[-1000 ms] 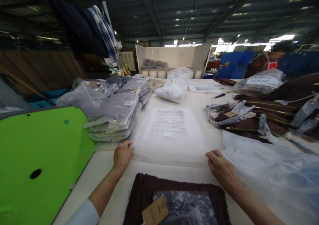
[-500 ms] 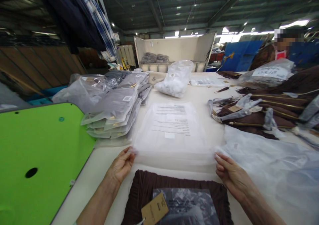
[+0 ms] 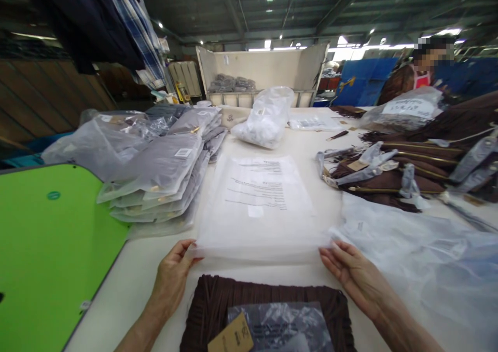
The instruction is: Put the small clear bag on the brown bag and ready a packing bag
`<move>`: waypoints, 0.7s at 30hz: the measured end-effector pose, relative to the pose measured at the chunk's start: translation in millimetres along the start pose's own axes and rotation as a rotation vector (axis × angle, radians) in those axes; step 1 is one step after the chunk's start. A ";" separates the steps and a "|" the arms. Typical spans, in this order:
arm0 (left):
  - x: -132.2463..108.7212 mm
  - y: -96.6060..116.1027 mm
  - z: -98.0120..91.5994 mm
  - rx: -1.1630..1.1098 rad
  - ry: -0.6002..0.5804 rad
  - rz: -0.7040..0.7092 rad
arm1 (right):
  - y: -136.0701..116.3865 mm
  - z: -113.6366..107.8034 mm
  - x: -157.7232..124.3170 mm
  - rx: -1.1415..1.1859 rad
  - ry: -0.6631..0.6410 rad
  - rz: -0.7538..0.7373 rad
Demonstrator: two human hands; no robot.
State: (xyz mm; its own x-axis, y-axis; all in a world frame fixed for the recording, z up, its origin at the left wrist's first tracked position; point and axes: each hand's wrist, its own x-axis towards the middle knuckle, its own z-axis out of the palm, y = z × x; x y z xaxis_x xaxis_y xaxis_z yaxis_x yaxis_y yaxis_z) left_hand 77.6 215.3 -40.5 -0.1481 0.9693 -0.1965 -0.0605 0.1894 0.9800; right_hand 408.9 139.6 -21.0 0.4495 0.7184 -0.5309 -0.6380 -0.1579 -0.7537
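Note:
A clear plastic bag (image 3: 260, 232) with printed text and a small white label lies flat on the table in front of me. My left hand (image 3: 174, 274) pinches its near left corner between thumb and fingers. The near right corner is pinched in my right hand (image 3: 350, 271), with some fingers extended underneath. Just below, nearest me, is a dark brown fringed bag (image 3: 210, 310). On top of it rest a brown cardboard tag (image 3: 232, 336) and a clear plastic packet (image 3: 288, 326); its lower part is cut off by the frame.
Grey bagged items (image 3: 163, 170) are stacked at left beside a bright green board (image 3: 50, 248). Brown zippered bags (image 3: 400, 170) pile up at right, above loose plastic sheeting (image 3: 420, 253). A stuffed clear bag (image 3: 264, 118) stands behind. A person (image 3: 408, 77) is at far right.
The view has shifted slightly, so most things sit further left. Both hands still grip the plastic bag's near corners, now slightly closer to me, and the right fingers are more extended.

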 end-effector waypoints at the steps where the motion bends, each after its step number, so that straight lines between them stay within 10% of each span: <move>1: -1.7 -4.1 -1.8 0.084 -0.028 -0.001 | 0.2 -1.6 0.0 -0.001 -0.026 -0.013; 7: -14.9 -8.8 -5.7 0.431 -0.088 -0.080 | 6.4 -28.7 -11.2 -0.320 -0.171 -0.146; 13: -37.1 -3.3 -6.5 0.466 -0.066 -0.078 | 17.9 -52.2 -43.1 -0.894 -0.017 -0.283; 21: -54.4 -8.1 -5.9 0.230 -0.002 -0.235 | 34.8 -61.7 -60.3 -0.826 -0.009 -0.105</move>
State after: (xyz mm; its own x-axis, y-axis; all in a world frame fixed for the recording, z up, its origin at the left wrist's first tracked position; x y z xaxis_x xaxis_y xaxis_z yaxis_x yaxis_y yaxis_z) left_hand 80.2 160.1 -37.9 -0.1543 0.8950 -0.4185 0.1316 0.4384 0.8891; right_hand 398.2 49.0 -39.1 0.4737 0.7623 -0.4411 0.0731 -0.5332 -0.8428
